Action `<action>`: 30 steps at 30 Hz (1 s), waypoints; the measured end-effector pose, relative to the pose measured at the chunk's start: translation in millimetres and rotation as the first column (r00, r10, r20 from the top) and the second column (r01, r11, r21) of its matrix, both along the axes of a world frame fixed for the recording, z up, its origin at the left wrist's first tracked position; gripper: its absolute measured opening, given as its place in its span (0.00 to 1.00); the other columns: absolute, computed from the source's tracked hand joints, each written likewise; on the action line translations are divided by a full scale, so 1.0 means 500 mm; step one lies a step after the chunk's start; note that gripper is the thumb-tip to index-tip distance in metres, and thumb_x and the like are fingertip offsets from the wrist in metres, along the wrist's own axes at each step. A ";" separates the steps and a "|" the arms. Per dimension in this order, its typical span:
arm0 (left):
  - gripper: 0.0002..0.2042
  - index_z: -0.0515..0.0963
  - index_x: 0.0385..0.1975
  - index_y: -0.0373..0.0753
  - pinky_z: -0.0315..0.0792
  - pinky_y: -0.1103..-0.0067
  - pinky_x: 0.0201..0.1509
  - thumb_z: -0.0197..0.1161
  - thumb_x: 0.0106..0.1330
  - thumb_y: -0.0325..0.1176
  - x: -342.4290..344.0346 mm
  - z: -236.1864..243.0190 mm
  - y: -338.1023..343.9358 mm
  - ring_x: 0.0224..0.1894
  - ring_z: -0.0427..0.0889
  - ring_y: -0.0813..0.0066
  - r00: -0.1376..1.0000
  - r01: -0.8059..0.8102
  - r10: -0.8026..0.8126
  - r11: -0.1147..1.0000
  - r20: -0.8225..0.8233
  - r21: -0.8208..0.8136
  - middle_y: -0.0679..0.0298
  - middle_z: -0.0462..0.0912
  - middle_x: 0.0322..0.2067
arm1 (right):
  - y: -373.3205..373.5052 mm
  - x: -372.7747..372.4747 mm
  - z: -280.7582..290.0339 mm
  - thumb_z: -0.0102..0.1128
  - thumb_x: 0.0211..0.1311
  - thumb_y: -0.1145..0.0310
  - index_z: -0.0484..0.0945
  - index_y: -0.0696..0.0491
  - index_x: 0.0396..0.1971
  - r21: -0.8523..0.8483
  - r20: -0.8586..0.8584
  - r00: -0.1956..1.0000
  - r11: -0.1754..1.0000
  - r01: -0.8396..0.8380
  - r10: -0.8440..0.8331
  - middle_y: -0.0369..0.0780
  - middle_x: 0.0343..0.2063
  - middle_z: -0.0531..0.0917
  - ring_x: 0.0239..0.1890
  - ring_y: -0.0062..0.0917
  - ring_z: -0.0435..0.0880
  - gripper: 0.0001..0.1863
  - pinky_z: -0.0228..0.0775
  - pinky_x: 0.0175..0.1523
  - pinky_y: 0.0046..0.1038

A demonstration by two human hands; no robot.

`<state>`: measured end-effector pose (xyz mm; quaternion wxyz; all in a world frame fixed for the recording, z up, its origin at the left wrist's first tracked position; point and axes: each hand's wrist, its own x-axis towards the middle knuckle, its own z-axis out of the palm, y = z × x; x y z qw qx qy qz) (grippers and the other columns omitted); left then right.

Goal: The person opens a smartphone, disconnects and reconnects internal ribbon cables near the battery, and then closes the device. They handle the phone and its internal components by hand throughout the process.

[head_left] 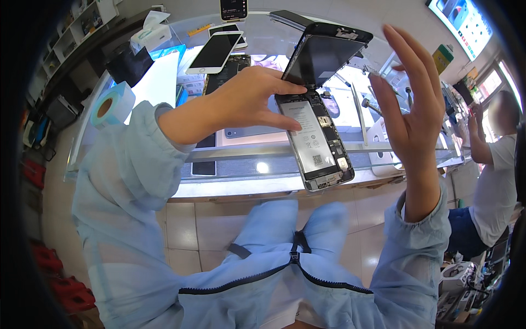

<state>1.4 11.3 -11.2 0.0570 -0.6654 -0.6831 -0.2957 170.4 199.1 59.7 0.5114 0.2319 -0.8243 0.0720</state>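
An opened smartphone is tilted over the counter's near edge, its lower half (311, 137) showing a pale battery and bare circuit parts. Its dark screen half (323, 57) stands folded up from the far end. My left hand (246, 101) grips the phone from the left, the thumb by the hinge end and another finger on the battery. To the right of the phone, my right hand (413, 96) is raised with its fingers apart, slightly blurred. Nothing shows between those fingers. Beyond my left wrist lies another opened phone (233, 66), partly hidden by a white-framed phone (216, 52).
A glass-topped counter (235, 187) runs across in front of me. A tape roll (112, 104) and a tissue box (150, 35) are at left. Slim metal tools (359, 112) lie right of the phone. A green bottle (442, 57) stands farther right. Another person (496, 164) is at far right.
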 end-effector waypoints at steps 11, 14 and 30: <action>0.22 0.75 0.28 0.35 0.70 0.74 0.44 0.72 0.46 0.48 -0.030 0.024 -0.022 0.41 0.77 0.59 0.961 0.275 -0.276 0.961 0.028 0.037 0.53 0.75 0.39 | -0.009 -0.014 0.007 0.62 0.53 0.83 0.85 0.54 0.38 0.123 -0.074 0.990 0.984 0.131 -0.123 0.39 0.37 0.86 0.38 0.27 0.85 0.13 0.76 0.40 0.22; 0.22 0.66 0.20 0.37 0.69 0.74 0.46 0.68 0.49 0.48 -0.025 0.033 -0.032 0.42 0.74 0.59 0.959 0.265 -0.263 0.964 0.102 0.000 0.53 0.70 0.40 | -0.008 0.010 -0.002 0.63 0.51 0.83 0.86 0.54 0.36 0.109 -0.046 0.993 0.987 0.116 -0.111 0.40 0.35 0.86 0.38 0.27 0.85 0.13 0.76 0.40 0.22; 0.21 0.61 0.36 0.38 0.71 0.66 0.60 0.60 0.59 0.47 -0.024 0.020 -0.014 0.51 0.74 0.60 0.958 0.135 -0.115 0.989 0.263 -0.061 0.49 0.70 0.47 | -0.026 0.161 -0.128 0.63 0.43 0.78 0.82 0.56 0.35 0.012 0.454 0.891 1.000 -0.014 0.007 0.41 0.34 0.83 0.37 0.34 0.82 0.15 0.76 0.39 0.30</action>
